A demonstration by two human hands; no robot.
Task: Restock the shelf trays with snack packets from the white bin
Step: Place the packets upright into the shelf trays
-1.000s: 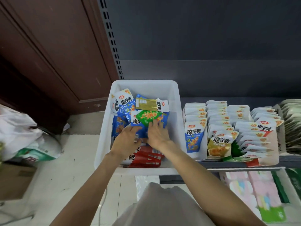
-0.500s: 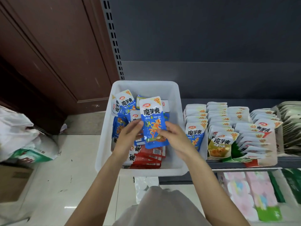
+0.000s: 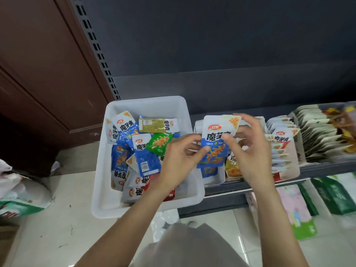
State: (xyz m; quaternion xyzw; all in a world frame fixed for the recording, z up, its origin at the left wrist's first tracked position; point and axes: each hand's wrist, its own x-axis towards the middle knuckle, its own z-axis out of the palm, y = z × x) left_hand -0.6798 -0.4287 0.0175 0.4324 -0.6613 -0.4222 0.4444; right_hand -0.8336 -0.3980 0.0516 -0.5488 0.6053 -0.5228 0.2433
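Observation:
A blue and white snack packet [image 3: 216, 143] is held upright over the leftmost shelf tray [image 3: 213, 181]. My left hand [image 3: 179, 162] pinches its lower left edge. My right hand [image 3: 248, 149] grips its right side, thumb across the front. The white bin [image 3: 146, 207] stands left of the trays and holds several blue, green, gold and red packets [image 3: 148, 153]. Rows of upright packets [image 3: 281, 149] fill the shelf trays to the right.
A dark shelf back panel [image 3: 212, 54] rises behind the trays. A brown wooden door [image 3: 42, 74] is at left. White bags [image 3: 17, 193] lie on the tiled floor. A lower shelf holds pink and green packs [image 3: 300, 209].
Both hands lifted a blue packet out of the bin and carried it right, over the leftmost shelf tray. The view shifted left.

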